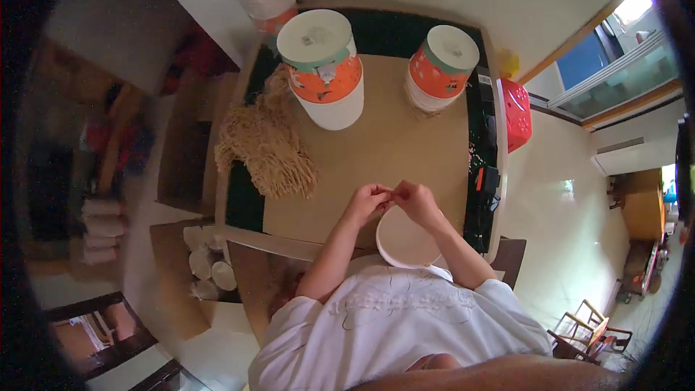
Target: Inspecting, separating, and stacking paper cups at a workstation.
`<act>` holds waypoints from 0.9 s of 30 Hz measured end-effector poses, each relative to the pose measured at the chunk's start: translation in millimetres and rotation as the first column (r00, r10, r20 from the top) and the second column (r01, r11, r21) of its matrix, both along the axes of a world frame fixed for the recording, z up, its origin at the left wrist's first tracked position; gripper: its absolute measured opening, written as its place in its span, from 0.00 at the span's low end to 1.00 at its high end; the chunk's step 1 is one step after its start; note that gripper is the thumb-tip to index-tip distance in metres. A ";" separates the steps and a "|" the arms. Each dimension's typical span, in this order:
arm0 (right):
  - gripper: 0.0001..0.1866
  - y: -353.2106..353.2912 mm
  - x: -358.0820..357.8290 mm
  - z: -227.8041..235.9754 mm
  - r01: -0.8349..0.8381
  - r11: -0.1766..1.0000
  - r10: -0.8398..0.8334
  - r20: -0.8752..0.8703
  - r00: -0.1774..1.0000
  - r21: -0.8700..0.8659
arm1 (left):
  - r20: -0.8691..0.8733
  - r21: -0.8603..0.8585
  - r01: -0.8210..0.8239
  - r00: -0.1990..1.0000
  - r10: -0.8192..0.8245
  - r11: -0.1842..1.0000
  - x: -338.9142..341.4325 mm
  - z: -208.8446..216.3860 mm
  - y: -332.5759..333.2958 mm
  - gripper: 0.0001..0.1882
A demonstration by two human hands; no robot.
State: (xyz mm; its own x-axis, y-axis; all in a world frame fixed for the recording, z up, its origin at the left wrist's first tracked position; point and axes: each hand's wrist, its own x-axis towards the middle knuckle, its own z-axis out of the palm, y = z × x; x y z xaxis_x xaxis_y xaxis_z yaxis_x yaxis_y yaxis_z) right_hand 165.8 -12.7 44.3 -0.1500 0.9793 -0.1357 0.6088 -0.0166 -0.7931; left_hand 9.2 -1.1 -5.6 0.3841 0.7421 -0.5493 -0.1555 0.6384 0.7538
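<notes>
My left hand [368,201] and my right hand [418,203] meet fingertip to fingertip over the near part of the table, at the far rim of a round white paper tub [407,240]. Both are closed in a pinch. Whatever lies between the fingers is too small to make out. The tub rests close against my body, its open top partly covered by my right hand and forearm. Farther off to the left lies a heap of tan twisted cords [268,148], their cut ends fanned toward me.
Two upside-down stacks of orange and white paper tubs, a tall one [326,80] and a shorter one [440,72], stand on the brown cardboard sheet [384,145]. Small black items [489,181] line the table's right edge. A red plastic stool [515,116] stands beyond it; an open carton [174,275] sits lower left.
</notes>
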 end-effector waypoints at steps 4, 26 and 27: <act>0.05 -1.2 5.0 1.6 0.032 0.999 -0.032 0.009 0.999 -0.029 | 0.011 0.012 -0.028 1.000 0.028 1.000 5.5 -3.0 -0.6 0.04; 0.05 5.2 3.7 -2.4 -0.008 1.000 0.008 0.005 1.000 -0.013 | -0.058 0.008 -0.072 0.996 0.072 0.997 -4.8 25.6 2.6 0.06; 0.05 5.0 3.0 -1.9 -0.004 1.000 0.004 0.002 1.000 -0.028 | -0.103 0.060 -0.040 0.994 0.046 0.997 -4.2 23.6 1.5 0.05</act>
State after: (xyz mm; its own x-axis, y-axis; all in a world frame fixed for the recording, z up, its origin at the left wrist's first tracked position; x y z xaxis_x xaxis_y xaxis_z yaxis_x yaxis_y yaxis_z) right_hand 168.8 -7.8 42.4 -0.1534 0.9747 -0.1629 0.6107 -0.0361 -0.7910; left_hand 4.9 0.5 18.0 0.2940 0.7884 -0.5403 -0.1005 0.5877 0.8028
